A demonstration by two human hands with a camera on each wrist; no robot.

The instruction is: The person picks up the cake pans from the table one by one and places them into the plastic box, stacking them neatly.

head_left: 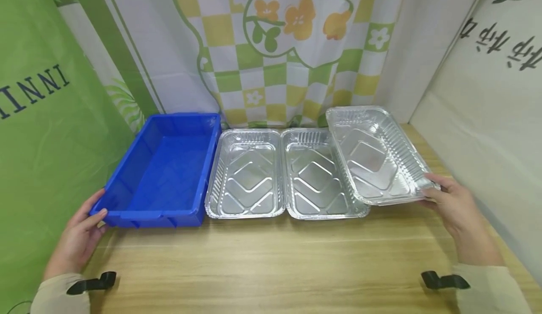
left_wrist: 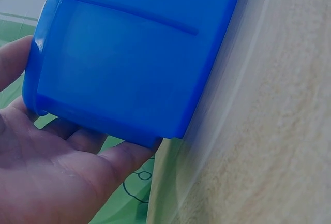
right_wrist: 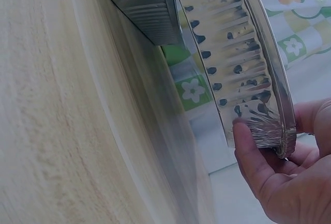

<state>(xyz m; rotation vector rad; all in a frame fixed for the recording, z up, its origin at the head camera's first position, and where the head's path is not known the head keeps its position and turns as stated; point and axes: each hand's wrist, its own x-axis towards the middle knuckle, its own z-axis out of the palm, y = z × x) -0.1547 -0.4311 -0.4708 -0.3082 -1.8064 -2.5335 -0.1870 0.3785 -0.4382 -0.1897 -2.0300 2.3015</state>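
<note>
My left hand [head_left: 80,238] grips the near left corner of a blue plastic bin [head_left: 169,173], thumb over the rim and fingers along its outer side in the left wrist view. At the right, my right hand [head_left: 455,208] holds a foil tray [head_left: 368,158] by its near right corner. In the right wrist view this foil tray [right_wrist: 232,53] is raised off the wooden table, fingers under the corner and thumb at the rim. Its left edge overlaps a second foil tray [head_left: 315,177]. A third foil tray [head_left: 251,177] lies between that one and the bin.
The wooden table [head_left: 271,262] spans the front. A patterned cloth [head_left: 292,69] hangs behind the trays. Green fabric [head_left: 42,140] stands along the left side and a white sheet [head_left: 482,116] along the right.
</note>
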